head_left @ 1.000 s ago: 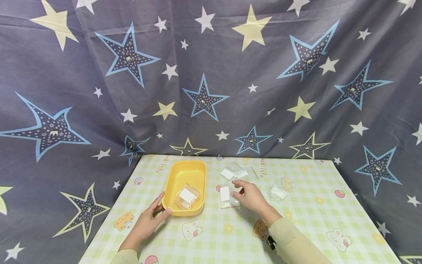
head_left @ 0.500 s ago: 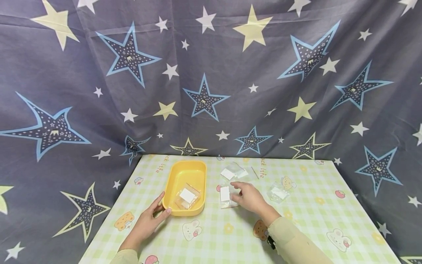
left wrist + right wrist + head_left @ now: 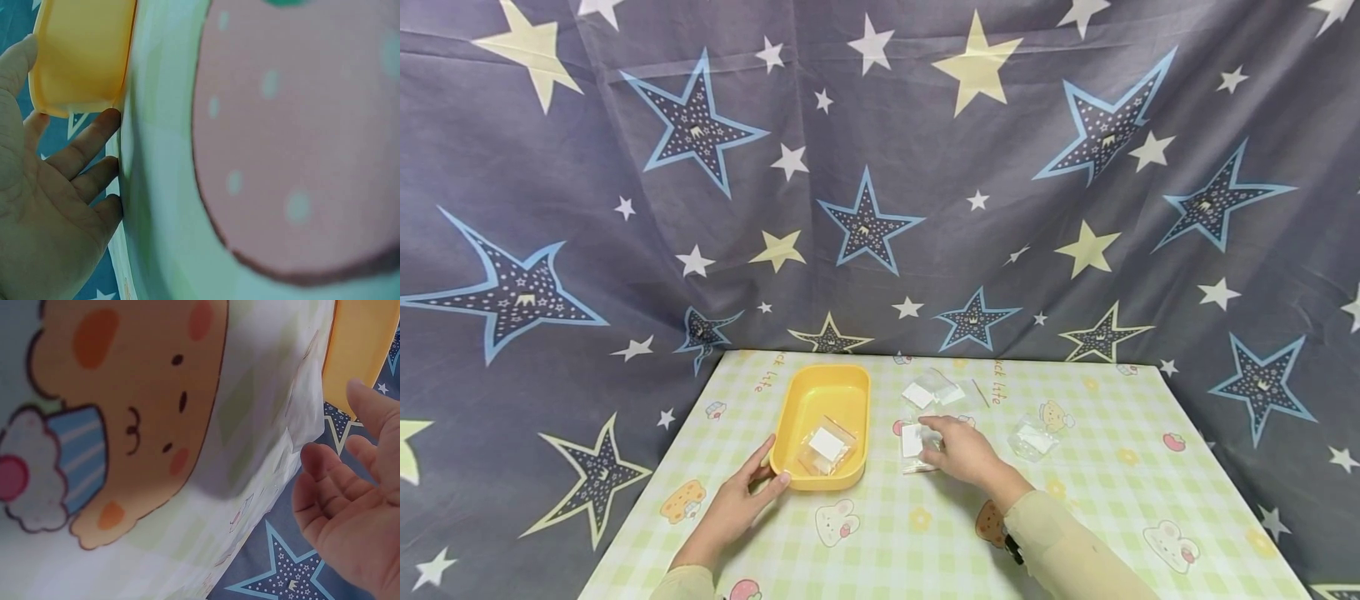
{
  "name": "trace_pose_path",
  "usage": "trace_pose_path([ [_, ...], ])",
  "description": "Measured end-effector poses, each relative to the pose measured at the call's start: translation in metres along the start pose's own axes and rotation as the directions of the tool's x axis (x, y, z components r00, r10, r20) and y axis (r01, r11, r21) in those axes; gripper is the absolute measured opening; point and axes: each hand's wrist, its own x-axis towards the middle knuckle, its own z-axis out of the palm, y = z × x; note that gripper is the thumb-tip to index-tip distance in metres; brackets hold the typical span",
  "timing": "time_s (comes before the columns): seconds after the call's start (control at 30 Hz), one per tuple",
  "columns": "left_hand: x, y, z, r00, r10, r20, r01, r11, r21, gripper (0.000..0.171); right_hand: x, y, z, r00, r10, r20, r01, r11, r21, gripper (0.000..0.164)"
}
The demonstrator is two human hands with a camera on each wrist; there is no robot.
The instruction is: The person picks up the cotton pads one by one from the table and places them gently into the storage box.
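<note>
A yellow plastic tray (image 3: 850,477) stands left of centre on the table, holding a clear zip bag (image 3: 827,448) with a white label. My left hand (image 3: 732,506) touches the tray's near left corner, thumb at the front rim and straight fingers along the outer side. In the left wrist view those fingers (image 3: 84,149) lie spread at the yellow wall. Right of the tray lies another small clear zip bag (image 3: 912,442) with a white label. Over its right part is my right hand (image 3: 967,452), its bent fingers and thumb apart, hiding that side. The bag's contents are too small to tell.
Behind that bag, further clear bags (image 3: 928,389) with white labels overlap one another. One more clear bag (image 3: 1032,437) lies to the right of my right hand. A green checked cloth (image 3: 1075,517) covers the table, and a star-patterned curtain (image 3: 880,125) hangs close behind it.
My right hand has shifted slightly left and now covers more of the labelled bag, its fingertips at the white label. The left hand and the tray keep their places.
</note>
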Motion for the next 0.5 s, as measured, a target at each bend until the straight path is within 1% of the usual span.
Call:
trace_pose_path([
  [0.27, 0.0001, 0.0001, -0.0003, 1.000, -0.013, 0.002, 0.013, 1.000, -0.005, 0.087, 0.0027, -0.0012, 0.0033, 0.999, -0.024, 0.039, 0.026, 0.999, -0.041, 0.068],
  [0.5, 0.0003, -0.0006, -0.0006, 1.000, -0.007, 0.005, 0.007, 1.000, -0.009, 0.087, 0.0055, -0.0008, 0.0072, 0.998, -0.026, 0.053, 0.029, 0.998, -0.058, 0.072],
])
